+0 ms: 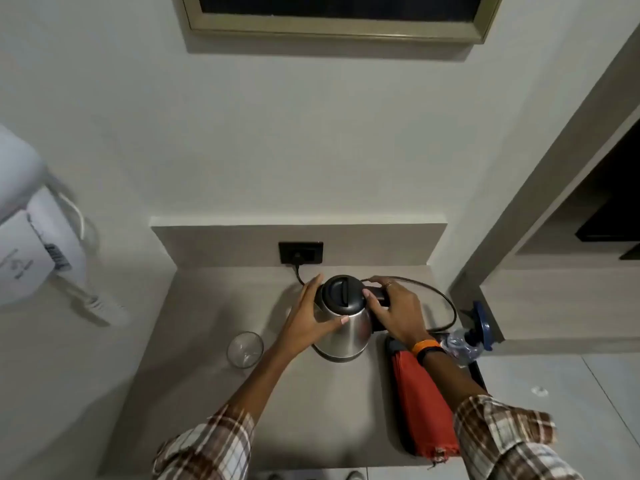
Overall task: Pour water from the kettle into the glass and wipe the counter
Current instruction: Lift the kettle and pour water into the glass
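Observation:
A steel kettle (348, 329) with a black lid stands on its base in the middle of the grey counter (214, 313). My left hand (308, 317) lies flat against the kettle's left side, thumb across its front. My right hand (394, 311) is wrapped around the black handle on the kettle's right. An empty clear glass (245, 348) stands upright on the counter to the left of the kettle, apart from it. A folded red cloth (424, 410) lies on a dark tray (479, 374) at the right, partly under my right forearm.
The kettle's black cord (446, 299) runs from a wall socket (300, 252) around behind the kettle. A crumpled plastic bottle (462, 342) with a blue cap lies at the tray's far end. White items hang at the left wall (41, 230).

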